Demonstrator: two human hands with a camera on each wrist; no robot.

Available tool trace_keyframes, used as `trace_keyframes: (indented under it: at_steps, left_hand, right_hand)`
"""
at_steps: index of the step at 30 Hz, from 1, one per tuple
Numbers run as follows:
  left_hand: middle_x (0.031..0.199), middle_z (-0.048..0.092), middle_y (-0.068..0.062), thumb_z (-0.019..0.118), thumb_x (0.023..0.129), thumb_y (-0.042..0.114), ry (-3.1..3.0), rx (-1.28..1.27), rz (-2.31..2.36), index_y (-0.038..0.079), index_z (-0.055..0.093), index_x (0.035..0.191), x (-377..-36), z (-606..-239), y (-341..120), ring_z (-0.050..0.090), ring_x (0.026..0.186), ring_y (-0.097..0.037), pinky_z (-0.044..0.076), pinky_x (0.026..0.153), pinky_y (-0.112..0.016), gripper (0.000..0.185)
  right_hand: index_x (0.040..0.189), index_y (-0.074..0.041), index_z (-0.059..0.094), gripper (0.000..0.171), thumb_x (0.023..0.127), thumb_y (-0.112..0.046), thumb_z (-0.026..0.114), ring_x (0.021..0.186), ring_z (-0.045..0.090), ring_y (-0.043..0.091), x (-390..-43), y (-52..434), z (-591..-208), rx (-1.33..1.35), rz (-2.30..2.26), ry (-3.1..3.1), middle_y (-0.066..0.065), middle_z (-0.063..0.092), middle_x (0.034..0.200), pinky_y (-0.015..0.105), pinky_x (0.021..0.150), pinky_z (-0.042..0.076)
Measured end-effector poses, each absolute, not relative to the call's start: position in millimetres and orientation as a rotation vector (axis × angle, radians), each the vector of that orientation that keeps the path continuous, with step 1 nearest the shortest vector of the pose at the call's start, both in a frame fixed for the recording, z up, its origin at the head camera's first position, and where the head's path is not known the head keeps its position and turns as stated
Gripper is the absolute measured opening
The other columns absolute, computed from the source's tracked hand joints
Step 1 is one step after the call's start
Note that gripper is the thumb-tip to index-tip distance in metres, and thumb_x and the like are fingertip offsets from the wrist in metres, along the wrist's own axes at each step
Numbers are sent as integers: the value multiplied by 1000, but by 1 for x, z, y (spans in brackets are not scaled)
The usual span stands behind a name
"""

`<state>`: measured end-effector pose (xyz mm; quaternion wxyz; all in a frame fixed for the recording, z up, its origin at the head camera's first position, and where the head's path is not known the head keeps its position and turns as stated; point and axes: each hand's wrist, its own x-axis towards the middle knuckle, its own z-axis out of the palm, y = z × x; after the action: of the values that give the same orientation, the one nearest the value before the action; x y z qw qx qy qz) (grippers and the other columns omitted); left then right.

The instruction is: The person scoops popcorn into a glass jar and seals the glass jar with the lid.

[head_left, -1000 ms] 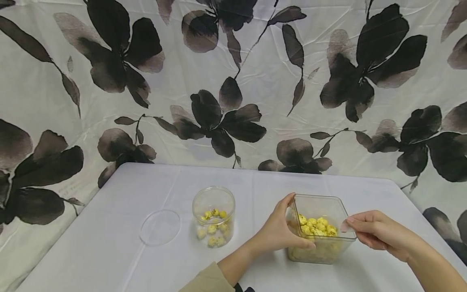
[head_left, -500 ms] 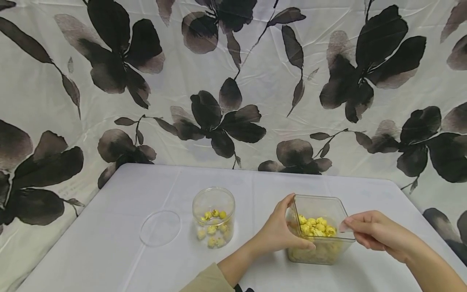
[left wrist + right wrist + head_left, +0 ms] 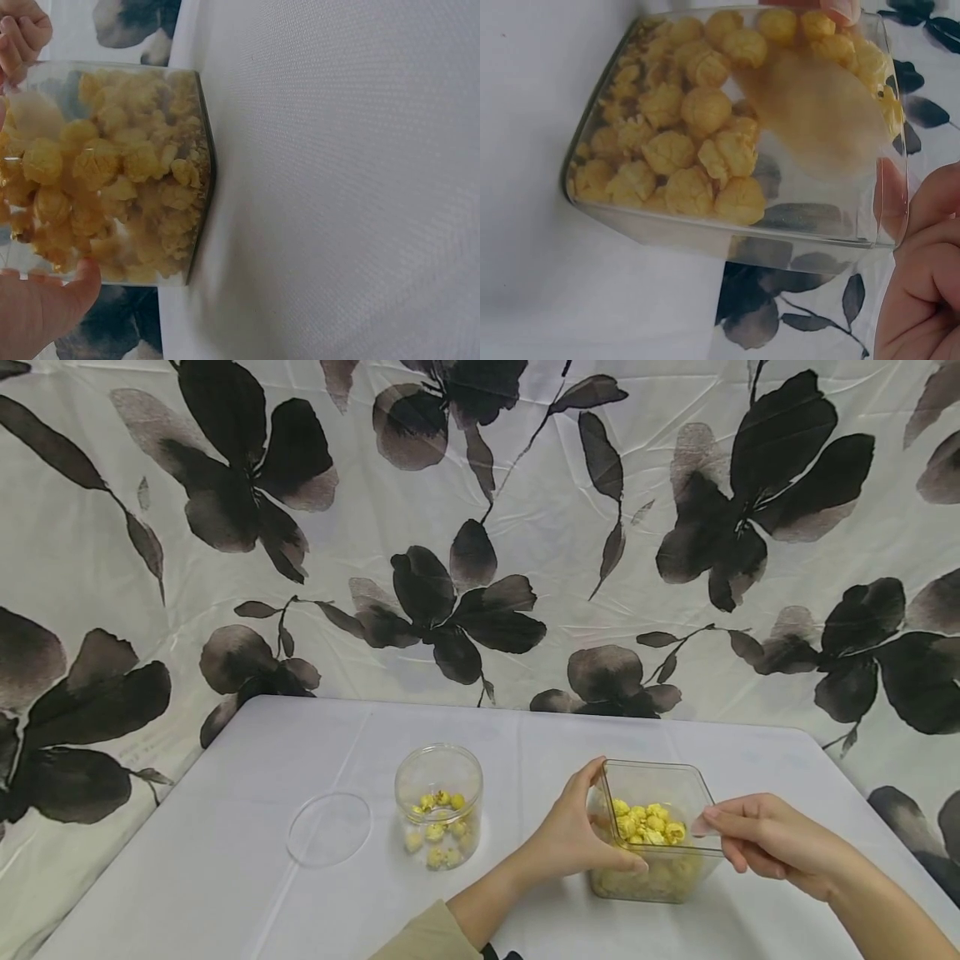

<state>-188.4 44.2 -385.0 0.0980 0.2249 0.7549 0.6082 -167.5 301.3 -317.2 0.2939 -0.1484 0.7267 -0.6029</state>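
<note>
Head view takes in, largest first, a pale flowered cloth (image 3: 435, 468) filling the upper half of the frame and, below it, a white-covered worktop (image 3: 540, 756). At lower right stands a clear square tub (image 3: 660, 781), open at the top and resting upright on the worktop. The left grip (image 3: 558, 835) is spread wide and curled round the tub's left side, thumb along the front wall. The right grip (image 3: 780, 839) is drawn nearly closed, pinching the right side of the rim; in the right-wrist view a finger shows behind the clear wall there. A clear round jar (image 3: 438, 768) stands near the middle of the lower half, apart from both hands, and a thin clear disc (image 3: 330, 828) lies flat just beside it, to its left.

Yellow popcorn (image 3: 705, 109) is heaped in the tub; in the right-wrist view it climbs toward the rim along the top edge, leaving bare wall at lower right. A blurred tan patch there is too indistinct to name. Scattered popcorn pieces (image 3: 435, 832) sit low in the jar. Smallest are crumbs (image 3: 196, 159) along the tub's bottom.
</note>
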Motion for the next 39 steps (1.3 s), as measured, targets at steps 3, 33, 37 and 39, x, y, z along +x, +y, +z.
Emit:
trace_keyframes:
  at_steps: [3, 33, 37, 39]
  left_hand:
    - [143, 29, 4, 90, 58, 23, 2235, 661, 1797, 25, 18, 148, -189, -386, 44, 30, 129, -10, 39, 94, -26, 115]
    - [141, 30, 6, 90, 58, 25, 2289, 653, 1753, 25, 17, 148, -189, -386, 45, 31, 128, -9, 35, 101, -36, 115]
    - [142, 30, 6, 90, 58, 26, 2291, 644, 1746, 26, 17, 148, -190, -386, 45, 30, 129, -10, 33, 103, -39, 116]
    - [143, 29, 5, 90, 58, 25, 2281, 646, 1756, 26, 17, 148, -190, -386, 45, 29, 130, -10, 36, 100, -34, 115]
  right_hand:
    - [102, -2, 66, 30, 100, -12, 38, 40, 25, 5, -167, 302, -318, -395, -1627, 1909, -7, 57, 61, 37, 40, 5]
    - [94, -13, 70, 36, 101, -12, 35, 42, 28, 1, -168, 312, -321, -246, -1797, 1848, -10, 50, 57, 28, 42, 7]
    - [94, -14, 71, 36, 102, -13, 35, 41, 24, 4, -167, 314, -322, -236, -1800, 1844, -11, 49, 57, 29, 43, 7]
    - [95, -14, 71, 37, 102, -14, 35, 41, 20, 7, -166, 314, -322, -236, -1802, 1832, -11, 49, 57, 30, 43, 6]
